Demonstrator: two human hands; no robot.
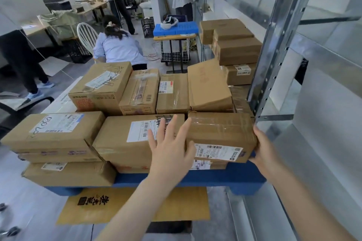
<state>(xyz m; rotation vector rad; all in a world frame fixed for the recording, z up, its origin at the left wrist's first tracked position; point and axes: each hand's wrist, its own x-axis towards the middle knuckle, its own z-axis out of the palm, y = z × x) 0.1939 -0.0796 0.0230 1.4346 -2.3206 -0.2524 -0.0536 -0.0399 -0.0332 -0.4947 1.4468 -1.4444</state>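
A taped cardboard box (220,131) with a white label on its near side sits at the front right of a blue pallet (225,178). My left hand (170,148) lies flat with spread, straight fingers against the box's left end, partly over the neighbouring labelled box (127,135). My right hand (262,148) presses against the box's right end, fingers hidden behind the corner.
Several more cardboard boxes are stacked on the pallet, with another stack (233,45) behind at the right. A metal shelving rack (274,45) stands close on the right. A flat cardboard sheet (137,205) lies on the floor below. People (117,45) work behind the pallet.
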